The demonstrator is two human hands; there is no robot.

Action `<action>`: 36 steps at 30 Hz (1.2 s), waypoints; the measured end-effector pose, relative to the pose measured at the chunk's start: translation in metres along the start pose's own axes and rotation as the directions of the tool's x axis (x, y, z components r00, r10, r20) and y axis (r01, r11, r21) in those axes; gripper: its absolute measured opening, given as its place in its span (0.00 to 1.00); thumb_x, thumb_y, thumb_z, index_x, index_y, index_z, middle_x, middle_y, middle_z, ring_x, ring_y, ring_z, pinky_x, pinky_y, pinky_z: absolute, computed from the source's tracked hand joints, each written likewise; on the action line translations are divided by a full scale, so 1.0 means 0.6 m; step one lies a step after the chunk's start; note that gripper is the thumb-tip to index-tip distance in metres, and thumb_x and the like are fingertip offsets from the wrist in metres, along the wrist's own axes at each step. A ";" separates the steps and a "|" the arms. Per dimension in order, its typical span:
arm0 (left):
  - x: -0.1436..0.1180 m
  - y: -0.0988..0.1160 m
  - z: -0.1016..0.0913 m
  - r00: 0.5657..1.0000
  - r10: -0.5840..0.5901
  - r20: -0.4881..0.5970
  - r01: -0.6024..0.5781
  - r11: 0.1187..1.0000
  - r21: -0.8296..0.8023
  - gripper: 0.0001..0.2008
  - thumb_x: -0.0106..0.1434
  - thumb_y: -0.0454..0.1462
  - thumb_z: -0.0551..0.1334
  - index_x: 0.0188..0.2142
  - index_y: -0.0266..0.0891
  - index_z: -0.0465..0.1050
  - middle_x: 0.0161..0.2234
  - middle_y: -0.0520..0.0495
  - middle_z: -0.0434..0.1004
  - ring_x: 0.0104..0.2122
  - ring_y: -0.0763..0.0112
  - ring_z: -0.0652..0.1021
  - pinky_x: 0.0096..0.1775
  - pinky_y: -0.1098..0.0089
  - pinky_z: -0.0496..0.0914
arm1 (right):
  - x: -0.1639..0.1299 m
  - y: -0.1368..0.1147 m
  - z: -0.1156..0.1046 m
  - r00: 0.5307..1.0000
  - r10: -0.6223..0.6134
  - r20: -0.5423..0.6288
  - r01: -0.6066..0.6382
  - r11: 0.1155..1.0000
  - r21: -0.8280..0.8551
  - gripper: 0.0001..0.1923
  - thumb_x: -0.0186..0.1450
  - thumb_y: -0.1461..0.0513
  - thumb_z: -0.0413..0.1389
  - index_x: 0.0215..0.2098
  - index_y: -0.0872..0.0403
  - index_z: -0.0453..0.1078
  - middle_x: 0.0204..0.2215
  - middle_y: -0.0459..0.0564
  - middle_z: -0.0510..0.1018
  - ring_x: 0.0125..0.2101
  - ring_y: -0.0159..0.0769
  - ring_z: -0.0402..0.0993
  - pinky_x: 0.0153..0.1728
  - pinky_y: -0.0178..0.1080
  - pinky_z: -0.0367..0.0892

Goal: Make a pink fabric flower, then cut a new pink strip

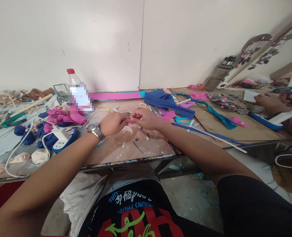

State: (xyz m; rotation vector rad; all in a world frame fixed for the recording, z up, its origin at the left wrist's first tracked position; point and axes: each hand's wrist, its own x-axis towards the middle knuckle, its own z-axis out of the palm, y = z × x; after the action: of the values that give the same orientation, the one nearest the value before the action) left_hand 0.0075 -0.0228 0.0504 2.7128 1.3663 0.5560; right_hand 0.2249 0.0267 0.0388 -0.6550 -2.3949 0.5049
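My left hand (115, 123), with a metal watch on the wrist, and my right hand (146, 118) meet over the middle of the table. Their fingertips pinch a small piece of magenta fabric (131, 122), most of it hidden by the fingers. Behind and right of my right hand lie a folded dark blue cloth (160, 99) and pink fabric pieces (168, 115). A long pink strip (116, 95) runs along the wall. Left of my left hand sit rolled magenta fabric pieces (58, 116) and dark blue ones (28, 135).
A red-capped bottle (74, 78) stands at the back left. A blue-and-white power strip (63, 140) with a white cable lies left. Cardboard (210, 121) with a teal strip (222, 117) covers the right side. Another person's hands (269, 102) work at far right.
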 end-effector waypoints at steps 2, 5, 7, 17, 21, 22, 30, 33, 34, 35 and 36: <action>0.000 0.000 0.001 1.000 -0.003 0.016 0.003 1.000 0.009 0.17 0.72 0.44 0.52 0.36 0.40 0.77 0.30 0.47 0.80 0.28 0.65 0.76 0.33 0.68 0.61 | 0.000 0.002 0.000 1.000 -0.018 0.016 0.018 1.000 -0.001 0.07 0.66 0.61 0.56 0.34 0.54 0.75 0.32 0.48 0.81 0.35 0.36 0.71 0.39 0.37 0.60; 0.000 0.002 0.003 1.000 -0.005 0.019 0.006 0.999 -0.048 0.18 0.73 0.44 0.52 0.35 0.40 0.76 0.31 0.47 0.81 0.29 0.66 0.77 0.33 0.68 0.61 | 0.000 0.004 0.000 0.999 -0.026 0.025 0.027 0.999 -0.024 0.06 0.66 0.62 0.55 0.33 0.55 0.73 0.30 0.47 0.79 0.34 0.35 0.69 0.39 0.37 0.59; 0.000 0.004 0.005 1.000 -0.016 0.011 0.017 0.993 -0.118 0.17 0.72 0.43 0.53 0.35 0.40 0.77 0.30 0.48 0.81 0.28 0.68 0.76 0.33 0.69 0.61 | 0.000 0.004 0.001 0.999 -0.023 0.024 0.024 0.999 -0.046 0.06 0.65 0.63 0.55 0.32 0.55 0.73 0.29 0.47 0.78 0.33 0.35 0.69 0.38 0.37 0.59; 0.002 -0.008 0.021 0.997 -0.071 0.010 0.071 0.968 -0.239 0.12 0.67 0.41 0.58 0.34 0.39 0.77 0.29 0.49 0.81 0.27 0.69 0.75 0.32 0.70 0.61 | 0.001 0.009 0.004 0.999 -0.037 0.002 0.037 0.997 -0.064 0.05 0.64 0.62 0.58 0.35 0.54 0.76 0.30 0.47 0.81 0.34 0.36 0.71 0.38 0.37 0.60; 0.003 -0.008 0.020 0.997 -0.071 0.024 0.075 0.974 -0.213 0.09 0.63 0.38 0.59 0.35 0.38 0.78 0.29 0.49 0.81 0.28 0.69 0.74 0.31 0.69 0.60 | 0.001 0.009 0.003 0.999 -0.037 -0.009 0.037 0.997 -0.074 0.05 0.64 0.63 0.57 0.34 0.55 0.76 0.31 0.48 0.81 0.34 0.36 0.72 0.38 0.37 0.61; 0.003 -0.007 0.020 0.997 -0.075 0.029 0.079 0.976 -0.201 0.08 0.62 0.38 0.59 0.35 0.38 0.78 0.29 0.49 0.80 0.27 0.69 0.74 0.31 0.69 0.59 | 0.001 0.008 0.003 0.999 -0.038 -0.012 0.037 0.997 -0.071 0.05 0.64 0.64 0.57 0.34 0.55 0.76 0.31 0.48 0.81 0.34 0.36 0.72 0.38 0.37 0.61; 0.002 -0.008 0.016 0.995 -0.075 0.059 0.090 0.946 -0.312 0.14 0.66 0.45 0.59 0.33 0.38 0.74 0.26 0.50 0.76 0.26 0.71 0.72 0.30 0.70 0.60 | 0.001 0.007 0.002 0.998 -0.066 0.000 0.066 0.995 -0.080 0.06 0.66 0.62 0.56 0.35 0.55 0.75 0.31 0.49 0.81 0.34 0.37 0.71 0.38 0.38 0.60; 0.003 -0.010 0.017 0.993 -0.086 0.077 0.111 0.893 -0.435 0.18 0.70 0.47 0.55 0.33 0.38 0.74 0.28 0.50 0.78 0.28 0.71 0.75 0.32 0.71 0.63 | 0.002 0.011 0.002 0.996 -0.082 -0.017 0.080 0.993 -0.090 0.07 0.66 0.60 0.56 0.36 0.55 0.75 0.31 0.49 0.80 0.34 0.37 0.71 0.38 0.38 0.61; 0.003 -0.010 0.016 0.994 -0.086 0.068 0.107 0.898 -0.426 0.18 0.70 0.47 0.55 0.32 0.38 0.74 0.28 0.50 0.78 0.28 0.71 0.75 0.32 0.71 0.63 | 0.002 0.011 0.002 0.996 -0.083 -0.023 0.080 0.993 -0.091 0.07 0.66 0.60 0.56 0.36 0.55 0.75 0.31 0.49 0.80 0.34 0.37 0.71 0.38 0.38 0.61; 0.003 -0.010 0.016 0.995 -0.085 0.048 0.097 0.916 -0.389 0.18 0.70 0.47 0.55 0.32 0.38 0.75 0.27 0.50 0.77 0.27 0.71 0.74 0.31 0.71 0.62 | 0.003 0.011 0.003 0.997 -0.078 -0.026 0.076 0.993 -0.087 0.07 0.66 0.60 0.56 0.35 0.55 0.75 0.31 0.49 0.80 0.34 0.37 0.70 0.38 0.38 0.60; 0.002 -0.010 0.015 0.997 -0.077 0.019 0.079 0.941 -0.329 0.18 0.70 0.46 0.55 0.32 0.38 0.75 0.26 0.50 0.76 0.26 0.71 0.72 0.30 0.71 0.61 | 0.003 0.010 0.003 0.997 -0.070 -0.030 0.067 0.995 -0.079 0.07 0.66 0.61 0.56 0.34 0.55 0.75 0.30 0.49 0.79 0.34 0.37 0.70 0.38 0.38 0.60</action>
State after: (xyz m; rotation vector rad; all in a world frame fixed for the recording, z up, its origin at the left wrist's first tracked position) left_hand 0.0068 -0.0169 0.0411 2.3822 1.2427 0.6984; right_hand 0.2248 0.0319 0.0354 -0.6077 -2.4076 0.3703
